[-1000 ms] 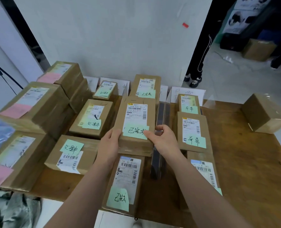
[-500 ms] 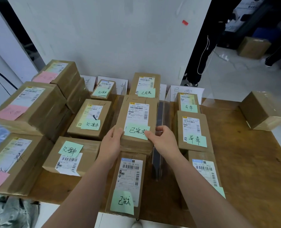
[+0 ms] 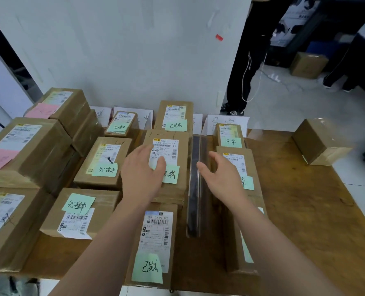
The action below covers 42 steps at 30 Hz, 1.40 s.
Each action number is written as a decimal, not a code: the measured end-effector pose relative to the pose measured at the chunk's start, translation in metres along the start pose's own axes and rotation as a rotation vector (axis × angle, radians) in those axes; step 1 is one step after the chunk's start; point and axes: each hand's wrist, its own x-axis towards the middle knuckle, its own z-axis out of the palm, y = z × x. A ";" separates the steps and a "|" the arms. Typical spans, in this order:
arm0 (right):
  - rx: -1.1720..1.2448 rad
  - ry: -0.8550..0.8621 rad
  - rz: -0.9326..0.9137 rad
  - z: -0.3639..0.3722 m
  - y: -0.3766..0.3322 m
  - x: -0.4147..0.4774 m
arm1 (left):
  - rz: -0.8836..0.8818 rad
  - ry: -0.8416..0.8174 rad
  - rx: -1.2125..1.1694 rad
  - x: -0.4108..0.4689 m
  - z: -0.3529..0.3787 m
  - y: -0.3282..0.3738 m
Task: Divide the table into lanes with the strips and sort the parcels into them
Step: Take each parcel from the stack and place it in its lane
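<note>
Cardboard parcels with green notes lie in rows running away from me on the wooden table (image 3: 305,210). The middle parcel (image 3: 173,150) of the centre row lies flat, with another parcel (image 3: 156,242) in front of it and one (image 3: 175,116) behind. My left hand (image 3: 142,174) hovers open over its near left part. My right hand (image 3: 222,176) is open above a dark clear strip (image 3: 195,189) that separates the centre row from the right row of parcels (image 3: 233,159). Neither hand holds anything.
Larger boxes with pink notes (image 3: 23,154) are stacked at the left. A lone box (image 3: 320,144) sits at the table's far right edge. White paper signs (image 3: 226,122) stand against the wall. A person's legs (image 3: 245,60) stand behind the table, on the right.
Both hands have let go of the middle centre parcel and lifted apart, fingers spread. The parcel stays in its row.
</note>
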 end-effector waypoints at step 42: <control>0.325 0.127 0.356 -0.304 0.441 0.224 | 0.115 -0.670 0.130 0.060 0.479 0.381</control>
